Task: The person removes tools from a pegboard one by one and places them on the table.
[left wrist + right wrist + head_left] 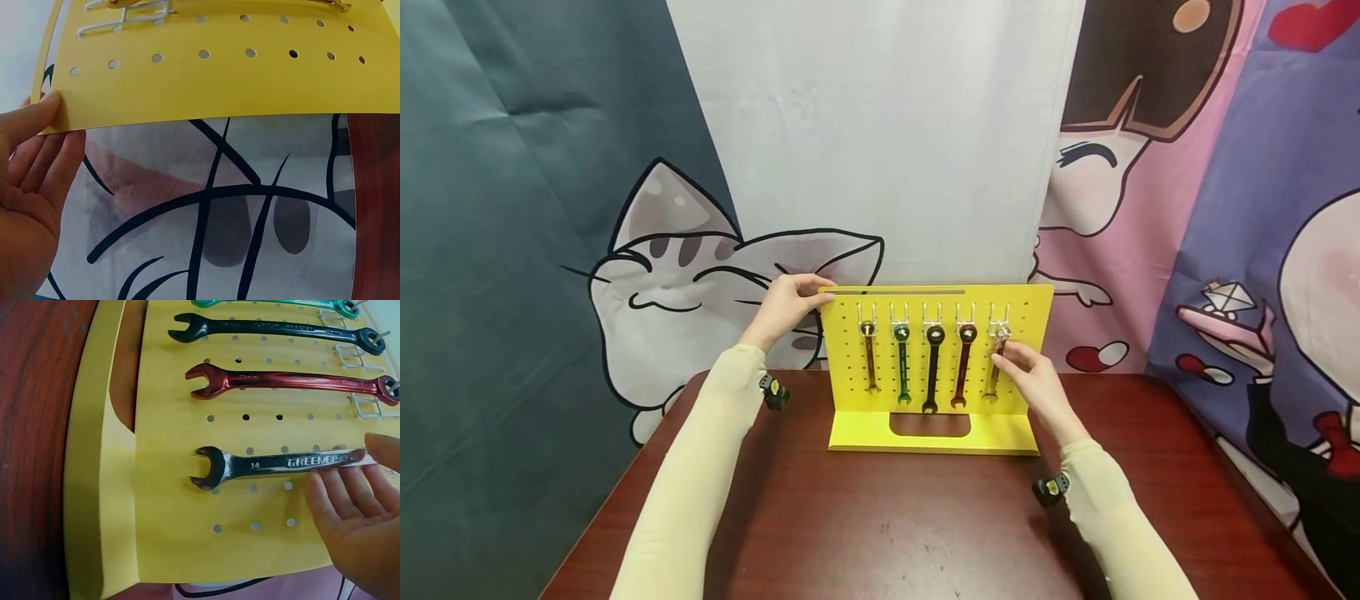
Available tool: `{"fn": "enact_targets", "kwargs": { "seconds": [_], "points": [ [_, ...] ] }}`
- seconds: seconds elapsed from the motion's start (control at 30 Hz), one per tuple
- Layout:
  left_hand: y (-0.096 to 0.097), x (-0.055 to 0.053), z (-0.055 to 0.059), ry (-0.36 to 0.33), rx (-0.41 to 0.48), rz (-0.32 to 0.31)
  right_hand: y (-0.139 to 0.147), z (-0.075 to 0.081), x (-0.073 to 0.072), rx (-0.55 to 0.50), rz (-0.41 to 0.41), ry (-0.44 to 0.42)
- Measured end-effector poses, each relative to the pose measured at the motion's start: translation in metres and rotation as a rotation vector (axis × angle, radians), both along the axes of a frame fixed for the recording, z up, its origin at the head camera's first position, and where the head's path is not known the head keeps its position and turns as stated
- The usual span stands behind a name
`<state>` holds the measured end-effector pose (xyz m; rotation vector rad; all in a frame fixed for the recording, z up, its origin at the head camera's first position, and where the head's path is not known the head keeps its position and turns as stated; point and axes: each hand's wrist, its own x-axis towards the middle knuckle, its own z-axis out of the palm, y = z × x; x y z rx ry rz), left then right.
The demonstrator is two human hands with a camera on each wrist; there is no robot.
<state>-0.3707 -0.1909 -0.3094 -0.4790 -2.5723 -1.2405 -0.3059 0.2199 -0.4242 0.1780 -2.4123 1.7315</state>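
A yellow pegboard stand [940,297] stands upright on the table, and my left hand [786,308] pinches its top left corner between thumb and fingers. In the left wrist view the thumb lies on the front of the board [156,94], with fingers behind the edge. At the board's right side my right hand [1037,385] holds a silver combination wrench [262,464], marked 14, by its upper shank. The wrench's open end points down; its ring end is at a hook, partly hidden by the fingers in the right wrist view.
Left of the silver wrench hang a red wrench [964,367], a black wrench [932,371], a green wrench [903,367] and a gold-toned wrench [870,362] on white wire hooks. The brown table [880,517] extends in front. A printed cartoon curtain [887,125] hangs behind.
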Motion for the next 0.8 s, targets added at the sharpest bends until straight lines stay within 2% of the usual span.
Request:
{"fn": "enact_targets", "kwargs": {
  "seconds": [0.23,0.5,0.8],
  "points": [
    [0.001,0.000,-0.002,-0.010,0.012,-0.005,-0.001,-0.006,-0.002,-0.093,0.054,0.027],
    [0.003,0.000,-0.003,-0.010,0.014,0.009,-0.001,-0.006,0.000,-0.103,0.063,0.062],
    [0.004,0.000,-0.003,-0.018,0.024,0.015,-0.005,-0.001,0.011,-0.132,0.047,0.064]
  ]
}}
